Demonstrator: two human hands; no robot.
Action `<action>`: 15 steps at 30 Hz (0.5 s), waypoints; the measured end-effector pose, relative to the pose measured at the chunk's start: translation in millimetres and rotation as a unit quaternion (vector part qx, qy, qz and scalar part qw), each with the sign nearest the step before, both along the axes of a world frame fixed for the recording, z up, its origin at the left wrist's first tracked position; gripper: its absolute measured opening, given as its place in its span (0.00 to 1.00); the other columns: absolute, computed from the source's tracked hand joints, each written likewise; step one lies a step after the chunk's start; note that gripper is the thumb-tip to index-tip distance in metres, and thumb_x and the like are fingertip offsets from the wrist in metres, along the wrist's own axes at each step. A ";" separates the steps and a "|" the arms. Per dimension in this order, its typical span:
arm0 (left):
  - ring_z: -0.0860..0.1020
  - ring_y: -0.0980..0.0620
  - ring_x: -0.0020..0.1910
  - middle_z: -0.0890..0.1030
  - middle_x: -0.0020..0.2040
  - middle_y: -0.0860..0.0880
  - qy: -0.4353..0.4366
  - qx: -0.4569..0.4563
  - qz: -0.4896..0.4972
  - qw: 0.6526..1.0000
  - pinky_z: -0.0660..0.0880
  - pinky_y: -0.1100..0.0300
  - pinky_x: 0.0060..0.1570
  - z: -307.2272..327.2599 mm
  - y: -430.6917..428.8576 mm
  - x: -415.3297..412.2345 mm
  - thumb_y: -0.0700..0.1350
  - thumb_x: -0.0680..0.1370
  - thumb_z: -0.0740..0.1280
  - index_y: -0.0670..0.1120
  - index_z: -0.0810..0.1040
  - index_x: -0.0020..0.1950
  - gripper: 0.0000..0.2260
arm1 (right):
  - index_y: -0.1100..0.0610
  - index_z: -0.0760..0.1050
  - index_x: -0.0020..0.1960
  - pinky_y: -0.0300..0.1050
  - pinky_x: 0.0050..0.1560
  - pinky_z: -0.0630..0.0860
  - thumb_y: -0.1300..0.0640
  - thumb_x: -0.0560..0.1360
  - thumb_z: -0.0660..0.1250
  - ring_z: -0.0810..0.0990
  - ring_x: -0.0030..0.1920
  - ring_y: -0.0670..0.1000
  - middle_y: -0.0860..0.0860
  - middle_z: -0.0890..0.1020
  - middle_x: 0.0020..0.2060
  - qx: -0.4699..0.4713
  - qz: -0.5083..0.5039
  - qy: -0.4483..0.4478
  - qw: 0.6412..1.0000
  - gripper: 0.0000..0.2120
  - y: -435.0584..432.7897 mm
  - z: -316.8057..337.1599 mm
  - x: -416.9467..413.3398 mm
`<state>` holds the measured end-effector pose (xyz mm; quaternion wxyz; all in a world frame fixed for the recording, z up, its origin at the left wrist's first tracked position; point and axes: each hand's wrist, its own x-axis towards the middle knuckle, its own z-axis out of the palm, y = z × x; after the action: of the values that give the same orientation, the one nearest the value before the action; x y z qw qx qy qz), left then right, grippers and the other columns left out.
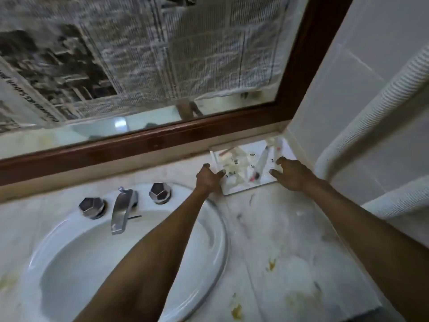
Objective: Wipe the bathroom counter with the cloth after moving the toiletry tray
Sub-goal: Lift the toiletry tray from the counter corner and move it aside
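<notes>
Two hands frame the tray (pixel 251 187) (cornered between wall (pixel 325 101) and mirror frame (pixel 162 141)): left hand (pixel 210 180) grips its edge, right hand (pixel 293 175) spreads its fingers; sink (pixel 219 240) beside.

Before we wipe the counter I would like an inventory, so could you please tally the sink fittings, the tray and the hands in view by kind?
Tap handles: 2
Spout: 1
Sink basin: 1
Toiletry tray: 1
Hands: 2, left hand and right hand
Total: 7
The items on the tray are too blurred to count.
</notes>
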<state>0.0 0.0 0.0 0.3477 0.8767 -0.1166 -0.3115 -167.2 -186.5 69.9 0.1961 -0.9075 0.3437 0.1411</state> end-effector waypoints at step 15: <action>0.80 0.41 0.59 0.84 0.58 0.42 -0.009 -0.048 0.136 0.989 0.77 0.52 0.58 -28.5 0.1 20.3 0.44 0.75 0.75 0.43 0.79 0.64 0.18 | 0.64 0.55 0.76 0.57 0.72 0.62 0.47 0.79 0.63 0.59 0.75 0.63 0.63 0.59 0.75 0.006 -0.042 -0.024 0.999 0.34 -37.5 -60.2 25.2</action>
<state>20.3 0.1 -28.5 0.4272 0.8697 -0.0138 -0.2471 -142.0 -224.0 9.7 0.2158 -0.8939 0.3761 0.1134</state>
